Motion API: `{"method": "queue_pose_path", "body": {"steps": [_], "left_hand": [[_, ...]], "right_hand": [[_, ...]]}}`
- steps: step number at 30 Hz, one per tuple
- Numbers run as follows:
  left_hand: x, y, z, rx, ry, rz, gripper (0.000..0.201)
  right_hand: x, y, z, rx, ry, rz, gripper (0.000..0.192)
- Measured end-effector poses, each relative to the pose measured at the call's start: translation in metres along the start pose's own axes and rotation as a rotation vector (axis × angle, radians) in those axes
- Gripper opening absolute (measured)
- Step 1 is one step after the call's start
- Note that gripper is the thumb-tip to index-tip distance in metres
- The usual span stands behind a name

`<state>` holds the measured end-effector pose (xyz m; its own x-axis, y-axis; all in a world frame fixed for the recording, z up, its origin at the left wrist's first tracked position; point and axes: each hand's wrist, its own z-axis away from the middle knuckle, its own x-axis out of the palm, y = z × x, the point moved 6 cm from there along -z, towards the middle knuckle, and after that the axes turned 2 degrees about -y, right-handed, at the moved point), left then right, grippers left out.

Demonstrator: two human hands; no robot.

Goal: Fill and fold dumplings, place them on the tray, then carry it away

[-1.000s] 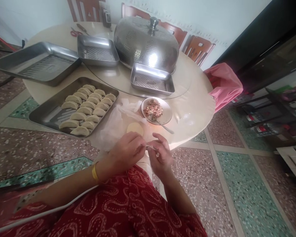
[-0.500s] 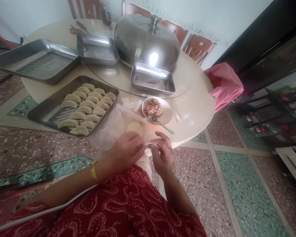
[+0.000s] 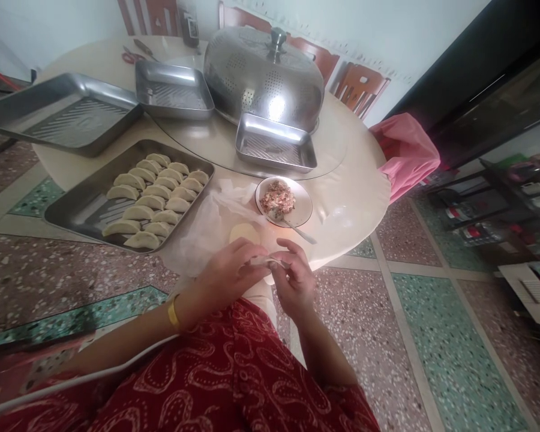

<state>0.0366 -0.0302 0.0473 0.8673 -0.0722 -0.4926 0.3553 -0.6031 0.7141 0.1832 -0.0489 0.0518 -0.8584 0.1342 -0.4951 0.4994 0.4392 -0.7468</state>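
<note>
A pale folded dumpling [image 3: 264,260] is held between my two hands at the near table edge. My left hand [image 3: 227,267] grips its left end between thumb and fingers. With thumb and forefinger, my right hand [image 3: 294,279] pinches its right end. Just beyond my left hand, a round dumpling wrapper [image 3: 243,233] lies on a crumpled translucent plastic sheet [image 3: 198,231]. A white bowl [image 3: 302,204] with a dark rim holds minced filling [image 3: 278,197] and a spoon [image 3: 299,230]. Rows of folded dumplings [image 3: 155,191] sit in a metal tray [image 3: 78,204] at left.
Metal trays stand at the far left [image 3: 72,135], behind the dumplings [image 3: 175,93] and near the centre [image 3: 276,150]. A large perforated metal dome [image 3: 261,75] is behind them. Red-handled scissors [image 3: 130,57] and a dark bottle [image 3: 189,29] lie farther back. A pink bag [image 3: 409,147] hangs right.
My left fingers have opened slightly and shifted along the dumpling, leaving more of it visible. The right hand keeps its pinch. The whole view has shifted slightly.
</note>
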Motion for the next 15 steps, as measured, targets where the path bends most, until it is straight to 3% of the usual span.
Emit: {"method": "queue_pose_path", "body": {"steps": [4,11,13,15], "left_hand": [[0.0004,-0.0003,-0.0017,-0.024,0.016,0.088,0.008],[-0.0006,0.0035,-0.0025,0.052,0.118,0.025,0.007],[-0.0002,0.0013,-0.0024,0.005,0.107,0.063,0.009],[0.0062,-0.0055,-0.0018,-0.130,0.002,0.211,0.023]], "right_hand": [[0.0005,-0.0013,-0.0013,0.024,-0.056,-0.006,0.018],[0.0033,0.0005,0.0002,0.096,-0.108,-0.095,0.023],[0.0037,0.0020,-0.0010,0.124,-0.129,-0.134,0.026],[0.0031,0.0026,-0.0038,0.140,-0.158,-0.161,0.028]]}}
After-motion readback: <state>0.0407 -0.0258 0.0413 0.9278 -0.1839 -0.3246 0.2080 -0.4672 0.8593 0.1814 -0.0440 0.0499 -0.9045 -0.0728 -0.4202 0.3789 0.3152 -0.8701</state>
